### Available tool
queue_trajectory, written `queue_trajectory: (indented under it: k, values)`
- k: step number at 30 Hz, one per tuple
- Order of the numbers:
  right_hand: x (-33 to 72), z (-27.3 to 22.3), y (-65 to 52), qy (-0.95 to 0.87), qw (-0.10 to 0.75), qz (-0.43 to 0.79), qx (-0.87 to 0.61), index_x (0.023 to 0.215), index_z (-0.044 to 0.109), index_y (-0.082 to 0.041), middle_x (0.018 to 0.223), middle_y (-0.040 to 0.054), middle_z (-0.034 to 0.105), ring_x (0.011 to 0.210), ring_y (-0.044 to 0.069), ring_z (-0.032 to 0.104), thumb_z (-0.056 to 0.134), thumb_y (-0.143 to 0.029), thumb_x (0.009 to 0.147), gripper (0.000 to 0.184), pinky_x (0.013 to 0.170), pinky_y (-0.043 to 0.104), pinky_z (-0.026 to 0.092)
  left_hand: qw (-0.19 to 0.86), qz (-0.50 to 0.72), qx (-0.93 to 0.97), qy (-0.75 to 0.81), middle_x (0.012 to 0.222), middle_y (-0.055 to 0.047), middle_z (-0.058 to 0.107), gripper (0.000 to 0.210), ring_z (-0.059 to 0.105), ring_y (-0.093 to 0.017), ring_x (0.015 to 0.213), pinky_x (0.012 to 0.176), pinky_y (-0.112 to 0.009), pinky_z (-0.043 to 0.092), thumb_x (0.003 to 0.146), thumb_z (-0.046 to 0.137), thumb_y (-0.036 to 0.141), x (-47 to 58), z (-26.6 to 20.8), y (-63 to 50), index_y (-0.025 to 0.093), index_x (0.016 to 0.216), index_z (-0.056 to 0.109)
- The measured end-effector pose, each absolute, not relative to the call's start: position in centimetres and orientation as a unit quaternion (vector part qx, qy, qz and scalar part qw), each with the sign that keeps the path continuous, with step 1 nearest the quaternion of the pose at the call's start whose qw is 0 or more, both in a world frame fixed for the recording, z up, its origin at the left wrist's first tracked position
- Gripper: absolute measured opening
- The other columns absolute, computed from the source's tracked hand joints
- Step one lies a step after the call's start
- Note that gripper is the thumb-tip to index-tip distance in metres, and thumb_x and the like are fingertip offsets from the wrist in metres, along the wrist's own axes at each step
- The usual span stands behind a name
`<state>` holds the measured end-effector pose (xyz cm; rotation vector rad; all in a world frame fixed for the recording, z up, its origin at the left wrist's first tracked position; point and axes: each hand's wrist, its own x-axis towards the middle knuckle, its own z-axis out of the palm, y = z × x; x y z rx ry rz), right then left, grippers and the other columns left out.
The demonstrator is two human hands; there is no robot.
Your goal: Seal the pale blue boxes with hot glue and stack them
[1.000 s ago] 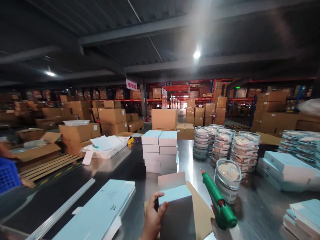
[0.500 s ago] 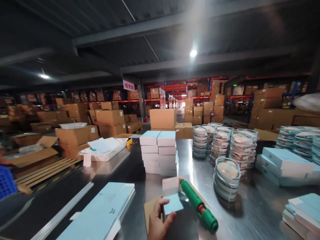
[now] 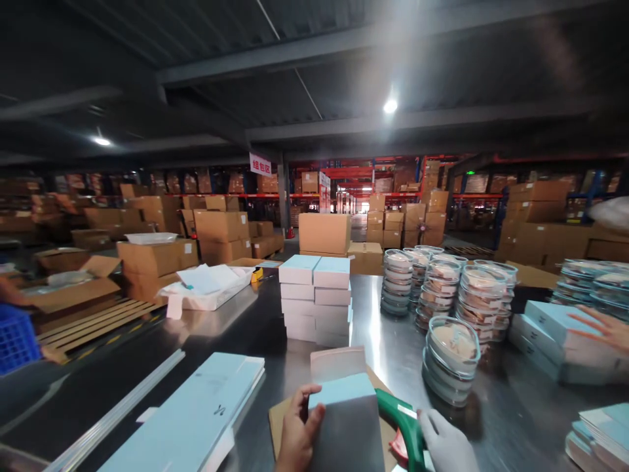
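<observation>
A pale blue box (image 3: 344,410) stands on brown cardboard (image 3: 280,419) at the steel table's (image 3: 383,341) near edge. The left hand (image 3: 295,436) grips its left side; the gloved right hand (image 3: 445,442), just right, clasps a green tool (image 3: 400,419). Stacked boxes (image 3: 314,298) sit behind it.

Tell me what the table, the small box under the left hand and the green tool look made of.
The table looks like brushed steel: grey sheen, mirrored ceiling light. The small box under the left hand seems matte cardboard, pale blue top, grey side. The green tool in the right hand looks like glossy plastic, probably.
</observation>
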<state>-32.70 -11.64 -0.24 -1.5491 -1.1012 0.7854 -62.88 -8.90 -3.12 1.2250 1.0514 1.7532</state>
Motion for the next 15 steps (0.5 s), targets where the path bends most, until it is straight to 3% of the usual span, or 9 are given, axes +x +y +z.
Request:
queue_trajectory:
  k: [2,5,9,12,14,15]
  values:
    - [-35.1,1.0,-11.2,-0.476,0.553,0.376,-0.572,0.096,0.08,-0.029,0.098,0.0113,0.084,0.094,0.037,0.08,0.075,-0.077,0.066,0.057,0.088,0.049,0.063,0.381,0.682,0.482,0.396,0.088,-0.008,0.081,0.063,0.076,-0.033,0.087,0.077,-0.035,0.06,0.065,0.085,0.078,-62.5,-3.5,-8.8,0.023,0.094,0.077]
    - [-39.7,3.2,-10.5,-0.528,0.564,0.45,-0.448,0.123,0.073,-0.031,0.122,0.0088,0.082,0.127,0.034,0.072,0.073,-0.079,0.072,0.07,0.115,0.047,0.052,0.408,0.676,0.496,0.362,0.093,-0.009,0.081,0.062,0.076,-0.033,0.089,0.078,-0.036,0.061,0.068,0.085,0.077,-62.2,-4.1,-9.0,0.024,0.098,0.077]
    - [-41.5,5.1,-10.3,-0.62,0.502,0.468,-0.379,0.13,0.072,-0.026,0.133,0.0129,0.077,0.138,0.036,0.064,0.069,-0.073,0.084,0.066,0.122,0.053,0.045,0.418,0.68,0.516,0.311,0.1,-0.01,0.081,0.057,0.077,-0.031,0.094,0.081,-0.037,0.06,0.074,0.085,0.072,-62.0,-4.5,-9.3,0.024,0.101,0.073]
    - [-39.4,3.9,-10.1,-0.681,0.475,0.394,-0.394,0.131,0.071,-0.024,0.147,0.0192,0.069,0.144,0.041,0.058,0.085,-0.069,0.071,0.076,0.123,0.058,0.045,0.4,0.695,0.529,0.279,0.12,-0.011,0.077,0.051,0.075,-0.031,0.113,0.092,-0.038,0.059,0.077,0.086,0.068,-62.1,-4.5,-9.3,0.027,0.099,0.067]
    - [-37.9,2.1,-10.1,-0.714,0.47,0.329,-0.401,0.122,0.076,-0.025,0.154,0.0208,0.064,0.147,0.043,0.056,0.092,-0.058,0.067,0.066,0.122,0.059,0.044,0.383,0.7,0.543,0.261,0.123,-0.008,0.075,0.047,0.071,-0.03,0.122,0.1,-0.04,0.056,0.081,0.086,0.064,-62.4,-4.2,-9.2,0.03,0.107,0.065]
    - [-37.4,1.3,-10.2,-0.729,0.469,0.306,-0.393,0.118,0.079,-0.026,0.156,0.0199,0.062,0.147,0.042,0.055,0.091,-0.054,0.072,0.055,0.122,0.058,0.046,0.374,0.696,0.56,0.25,0.12,-0.007,0.075,0.047,0.07,-0.03,0.124,0.103,-0.041,0.055,0.082,0.085,0.063,-62.7,-4.0,-9.1,0.031,0.112,0.067]
